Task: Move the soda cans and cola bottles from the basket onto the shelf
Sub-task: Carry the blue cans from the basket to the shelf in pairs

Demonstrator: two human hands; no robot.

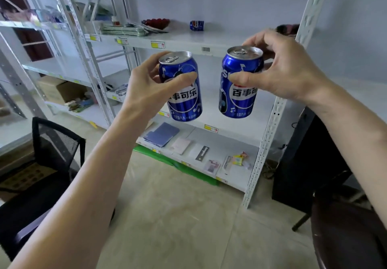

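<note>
White metal shelving fills the wall ahead, its boards holding folded cloths, a dish of red fruit and one blue can already set far back on the upper shelf, above and beyond both hands. Left hand pinches the left can near its top, thumb across the front and fingers behind; right hand grips the right can the same way — both cans hang upright in the air, apart from each other, just below the upper shelf's front edge. No basket or cola bottle shows in this view (probably behind or below the camera).

Risk, as I judge it: each grip sits high on a smooth can, so the body could swing or slip if a hand tilts while lifting. Raising both at once also invites a rim knocking the shelf lip — or the cans bumping one another, or the one already standing there.
</note>
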